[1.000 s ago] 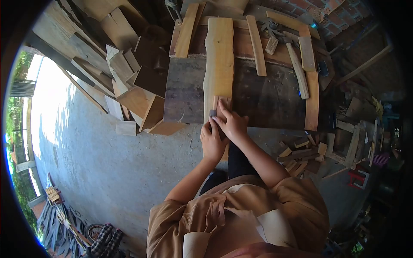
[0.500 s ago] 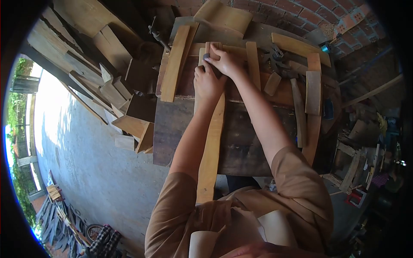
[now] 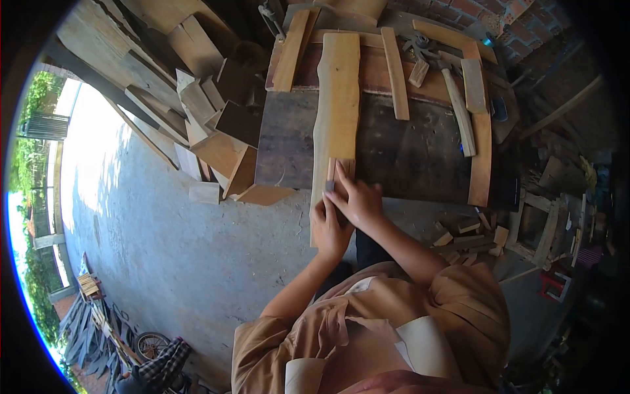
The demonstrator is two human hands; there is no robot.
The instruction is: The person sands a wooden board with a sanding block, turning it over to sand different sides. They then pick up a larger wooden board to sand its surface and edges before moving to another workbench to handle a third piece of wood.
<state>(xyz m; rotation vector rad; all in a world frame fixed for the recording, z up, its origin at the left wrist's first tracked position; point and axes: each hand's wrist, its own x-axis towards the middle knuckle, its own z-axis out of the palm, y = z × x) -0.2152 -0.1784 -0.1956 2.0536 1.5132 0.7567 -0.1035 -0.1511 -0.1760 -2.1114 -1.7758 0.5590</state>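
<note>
A long yellowish board (image 3: 341, 85) with one wavy edge lies lengthwise on the dark workbench (image 3: 289, 141), its near end jutting past the bench edge toward me. On its near part sits a wooden hand plane (image 3: 333, 168), partly covered by my fingers. My left hand (image 3: 333, 231) is closed around the rear of the plane. My right hand (image 3: 359, 200) grips it from the right side, thumb and forefinger beside the dark piece on top. The plane's underside is hidden.
Wooden strips (image 3: 395, 75), a rough stick (image 3: 459, 113) and a wood block (image 3: 472, 85) lie on the bench. Leaning boards (image 3: 197, 49) and box-like pieces (image 3: 226, 157) stand at left. Offcuts (image 3: 469, 241) litter the floor at right.
Both hands and the plane have come from the board's far end back to its near end, close to my body. The view has shifted, and more of the board's top shows.
</note>
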